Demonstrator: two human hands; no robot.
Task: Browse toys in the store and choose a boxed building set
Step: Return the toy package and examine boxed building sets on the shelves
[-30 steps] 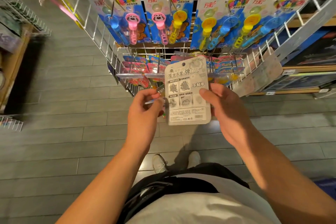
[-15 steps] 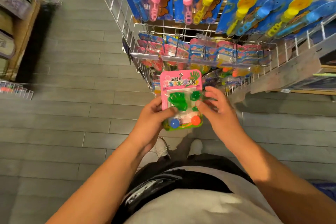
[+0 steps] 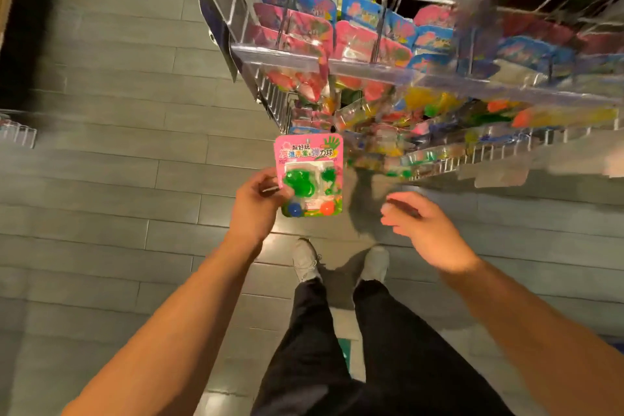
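Head view: left hand (image 3: 256, 209) pinches a pink toy card (image 3: 309, 176) by its left edge, upright, in front of the wire rack (image 3: 270, 101). Right hand (image 3: 423, 230) free beside it, fingers relaxed, blurred. No boxed set seen.

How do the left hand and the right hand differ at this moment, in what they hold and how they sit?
1. The left hand pinches the pink toy card by its left edge; the right hand holds nothing.
2. The left hand's fingers curl round the card; the right hand's fingers are loosely spread, blurred.
3. The left hand touches the card; the right hand is apart from it, to its right.

Both are bare and sit below the wire rack, above the grey floor.
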